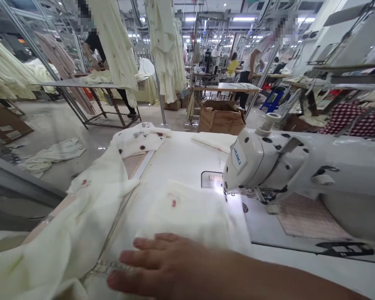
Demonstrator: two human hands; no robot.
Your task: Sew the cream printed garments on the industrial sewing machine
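My right hand (171,266) reaches in from the right, palm down, with its fingers spread toward the left. It is slightly blurred and lies at the near edge of a cream fabric piece (190,208) with a small red mark. The piece lies flat on the white sewing table (175,146), just left of a white sewing machine (262,162) whose lamp lights the needle area. More cream fabric (93,208), with a red mark, drapes over the table's left side. My left hand is out of view.
A white cloth with dark spots (140,139) lies at the table's far left corner. Beyond stand a cardboard box (221,118) and hanging cream garments (165,54). Fabric lies on the floor (58,154) at left. Other people stand at tables farther back.
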